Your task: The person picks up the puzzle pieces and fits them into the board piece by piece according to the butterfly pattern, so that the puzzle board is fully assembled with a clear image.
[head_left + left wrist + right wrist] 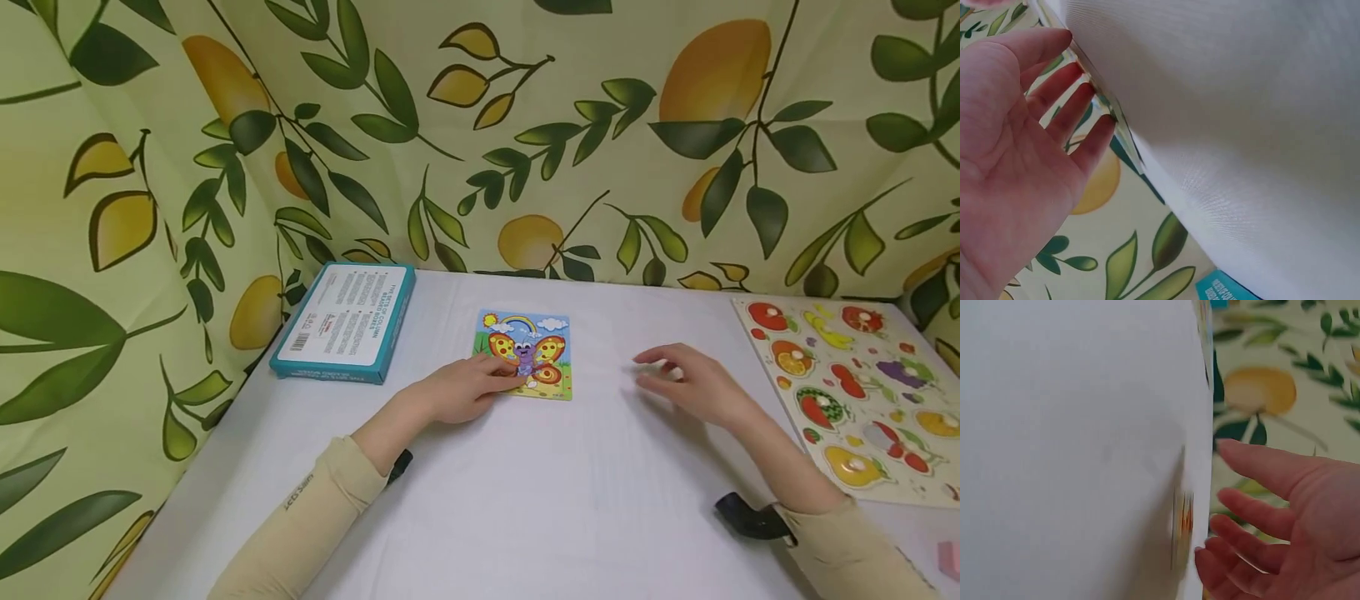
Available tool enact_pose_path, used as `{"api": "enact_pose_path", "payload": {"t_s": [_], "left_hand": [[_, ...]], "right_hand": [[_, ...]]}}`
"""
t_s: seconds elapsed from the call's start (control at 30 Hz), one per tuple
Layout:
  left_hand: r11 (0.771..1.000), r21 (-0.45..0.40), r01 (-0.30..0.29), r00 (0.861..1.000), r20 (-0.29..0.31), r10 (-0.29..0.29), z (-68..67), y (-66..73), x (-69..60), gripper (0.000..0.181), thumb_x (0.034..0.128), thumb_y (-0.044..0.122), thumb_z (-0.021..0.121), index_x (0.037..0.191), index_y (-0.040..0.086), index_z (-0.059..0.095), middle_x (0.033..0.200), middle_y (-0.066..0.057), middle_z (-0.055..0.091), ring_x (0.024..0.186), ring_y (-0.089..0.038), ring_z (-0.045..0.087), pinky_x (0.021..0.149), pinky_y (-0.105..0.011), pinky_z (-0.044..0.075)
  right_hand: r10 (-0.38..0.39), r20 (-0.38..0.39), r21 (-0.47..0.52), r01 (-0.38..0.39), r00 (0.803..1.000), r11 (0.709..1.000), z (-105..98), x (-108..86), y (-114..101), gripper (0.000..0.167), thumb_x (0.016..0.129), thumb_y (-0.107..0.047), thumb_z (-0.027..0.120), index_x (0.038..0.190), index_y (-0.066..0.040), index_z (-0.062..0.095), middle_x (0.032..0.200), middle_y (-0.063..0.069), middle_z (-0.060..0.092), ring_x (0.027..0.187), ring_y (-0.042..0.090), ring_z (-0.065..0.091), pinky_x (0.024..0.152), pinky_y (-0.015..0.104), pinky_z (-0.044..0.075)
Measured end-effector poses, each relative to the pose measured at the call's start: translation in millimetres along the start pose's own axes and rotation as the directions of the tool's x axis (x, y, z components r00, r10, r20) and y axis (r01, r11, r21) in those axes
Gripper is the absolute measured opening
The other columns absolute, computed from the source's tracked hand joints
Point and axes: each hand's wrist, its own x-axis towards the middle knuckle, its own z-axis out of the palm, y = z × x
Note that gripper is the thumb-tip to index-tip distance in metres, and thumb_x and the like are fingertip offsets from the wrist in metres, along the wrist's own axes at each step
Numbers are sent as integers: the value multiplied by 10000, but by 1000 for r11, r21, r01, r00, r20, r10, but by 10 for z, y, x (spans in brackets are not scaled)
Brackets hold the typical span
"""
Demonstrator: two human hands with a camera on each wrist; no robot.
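A small square butterfly puzzle board [558, 379] lies flat on the white tabletop, its picture showing a rainbow, sun and clouds. My left hand [467, 388] reaches in from the left with its fingertips resting on the board's lower left part, covering that part of the butterfly. From the left wrist view, the fingers of this left hand [1029, 137] look extended, meeting the board's thin edge. Off to the right of the board, my right hand [697, 383] hovers over the cloth with fingers loosely bent. Nothing shows between the fingers of that right hand [1285, 525] in the right wrist view.
A teal and white flat box [337, 321] with printed text lies at the back left. On the right is a large fruit puzzle board [870, 396] with several knobbed pieces. A pink object [949, 558] is cut off at the lower right. Leaf-patterned cloth [525, 150] hangs behind the table.
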Motion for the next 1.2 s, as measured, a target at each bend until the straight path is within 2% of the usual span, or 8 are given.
{"api": "enact_pose_path", "payload": {"t_s": [0.1,0.27,0.43,0.57,0.67,0.87,1.0,1.2], "left_hand": [[1000,11,2,1000,-4,-2,-4,15,4,431,1011,149,514,1436,218,515,1372,-17,512,1262,-192,436,1063,-343,374],[1000,7,18,1000,-5,-18,-10,31,4,424,1009,164,520,1430,216,523,1367,-14,518,1259,-187,432,1057,-341,381],[1000,-13,16,1000,-7,-16,-18,41,-4,425,1011,178,519,1436,198,515,1408,-20,498,1301,-204,404,1083,-359,358],[999,-28,-19,1000,-16,19,-11,37,-8,432,1013,169,512,1444,169,501,1473,-18,458,1369,-224,356,1123,-373,308],[998,-38,-47,999,-29,46,-7,30,-8,427,1011,143,510,1438,138,506,1475,-28,462,1383,-221,355,1135,-359,287],[996,-82,-42,999,0,42,-30,39,-16,434,1000,105,516,1434,101,504,1485,-69,447,1396,-216,355,1131,-373,299],[995,-99,3,1000,30,0,-39,44,-12,445,1008,120,509,1452,127,483,1510,-54,415,1412,-199,328,1130,-378,302],[993,-111,37,998,51,-31,-33,66,5,463,1015,152,505,1475,180,455,1509,-34,416,1407,-187,331,1129,-370,305]], "right_hand": [[68,12,-92,-67,998,994,-246,-217,312,517,888,-324,723,1262,4,585,1235,256,532,1030,370,515,759,440,480],[94,19,-128,-90,995,988,-358,-387,606,562,818,-304,791,1221,35,594,1208,301,518,1021,416,523,802,534,464],[109,19,-121,-106,994,987,-364,-374,634,518,798,-284,810,1129,39,576,1097,237,552,948,354,513,754,422,447],[149,28,-76,-147,988,986,-343,-320,533,491,833,-295,783,1103,15,514,973,130,582,839,266,509,656,313,426],[158,29,62,-160,987,985,-236,-200,352,426,899,-303,716,1131,-6,517,948,90,641,775,205,559,628,250,484],[198,117,387,-228,973,893,160,220,-178,422,919,-308,691,1167,15,581,937,73,728,798,162,660,731,229,553],[162,123,374,-197,979,906,394,480,-400,343,902,-291,715,1071,-2,637,835,48,718,741,162,654,696,228,546],[140,127,332,-175,982,927,547,650,-439,248,891,-244,733,988,-27,662,818,51,678,671,151,634,644,239,550]]}}
